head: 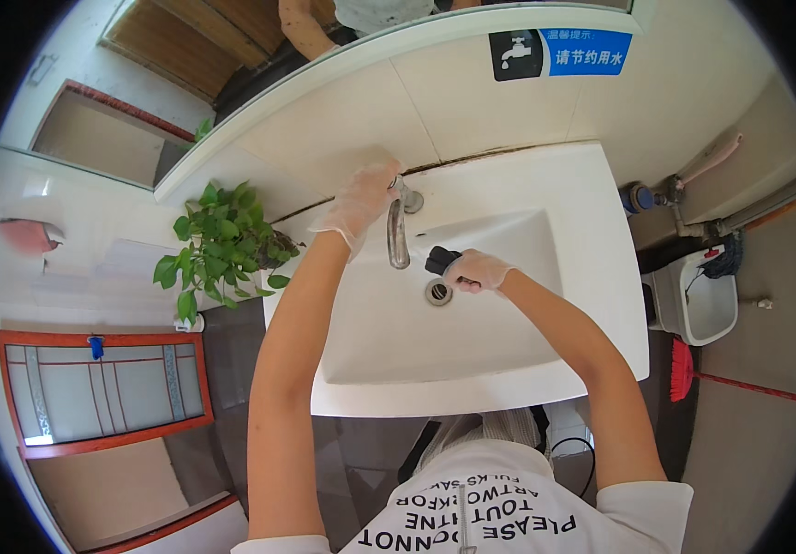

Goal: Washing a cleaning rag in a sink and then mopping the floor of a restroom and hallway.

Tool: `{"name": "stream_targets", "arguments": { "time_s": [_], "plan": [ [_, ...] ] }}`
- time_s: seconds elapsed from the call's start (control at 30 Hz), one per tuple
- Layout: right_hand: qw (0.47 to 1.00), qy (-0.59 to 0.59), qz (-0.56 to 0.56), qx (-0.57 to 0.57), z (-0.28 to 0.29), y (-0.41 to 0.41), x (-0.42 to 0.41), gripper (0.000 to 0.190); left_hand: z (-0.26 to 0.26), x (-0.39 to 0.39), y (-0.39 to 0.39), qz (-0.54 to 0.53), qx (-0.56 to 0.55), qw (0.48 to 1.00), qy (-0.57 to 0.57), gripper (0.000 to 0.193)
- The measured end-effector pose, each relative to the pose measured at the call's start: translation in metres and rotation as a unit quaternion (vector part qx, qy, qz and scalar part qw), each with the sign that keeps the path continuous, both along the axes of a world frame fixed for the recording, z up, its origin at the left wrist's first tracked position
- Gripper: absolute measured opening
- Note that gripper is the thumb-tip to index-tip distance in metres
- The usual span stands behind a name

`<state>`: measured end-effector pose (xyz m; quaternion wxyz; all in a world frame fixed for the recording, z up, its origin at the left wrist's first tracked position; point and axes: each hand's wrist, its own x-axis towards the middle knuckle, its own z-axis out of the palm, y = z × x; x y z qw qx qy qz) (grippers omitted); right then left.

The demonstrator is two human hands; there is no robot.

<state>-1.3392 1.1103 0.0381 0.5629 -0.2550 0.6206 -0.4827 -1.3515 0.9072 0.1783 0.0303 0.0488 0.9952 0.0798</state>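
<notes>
My left hand [363, 197], in a clear disposable glove, is curled over the top of a chrome faucet [398, 235] at the back of a white washbasin [398, 350]. Its fingers cover most of the faucet handle. No stream of water shows below the spout. In my right hand [481, 271], gloved the same way, is a bunched dark cloth-like item [442, 260]; its exact kind cannot be told. That hand hovers over the bowl, just right of and above the metal drain [438, 292].
A leafy potted plant [221, 235] stands at the basin's left corner, near my left forearm. A mirror [398, 41] runs along the wall above. On the right are a mop bucket [709, 305], a red broom [681, 370] and wall pipes [678, 201].
</notes>
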Motion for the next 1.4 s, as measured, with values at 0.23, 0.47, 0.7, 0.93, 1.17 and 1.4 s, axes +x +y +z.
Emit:
{"name": "stream_targets", "arguments": {
  "time_s": [0.23, 0.47, 0.7, 0.93, 1.17, 1.4],
  "plan": [
    [0.911, -0.365, -0.193, 0.009, 0.018, 0.015, 0.035, 0.008, -0.011, 0.021, -0.001, -0.005, -0.038, 0.999, 0.023, 0.039],
    [0.783, -0.558, -0.271, -0.041, 0.016, 0.011, 0.082, 0.012, -0.118, 0.167, 0.018, 0.070, 0.155, 0.979, 0.114, 0.051],
    [0.823, -0.566, -0.006, 0.033, 0.015, -0.019, 0.128, 0.009, -0.109, 0.216, 0.035, -0.138, 0.035, 0.981, 0.135, 0.049],
    [0.973, -0.183, 0.107, -0.091, 0.013, -0.078, 0.132, 0.023, -0.101, 0.209, -0.017, -0.207, -0.054, 0.972, -0.094, 0.023],
    [0.923, 0.375, -0.031, 0.075, 0.003, -0.111, 0.103, 0.025, -0.119, 0.163, -0.030, -0.023, 0.091, 0.993, -0.074, 0.015],
    [0.847, 0.512, 0.004, 0.144, 0.009, -0.077, 0.063, 0.020, -0.126, 0.124, 0.010, 0.063, 0.097, 0.984, -0.138, 0.014]
  ]
}}
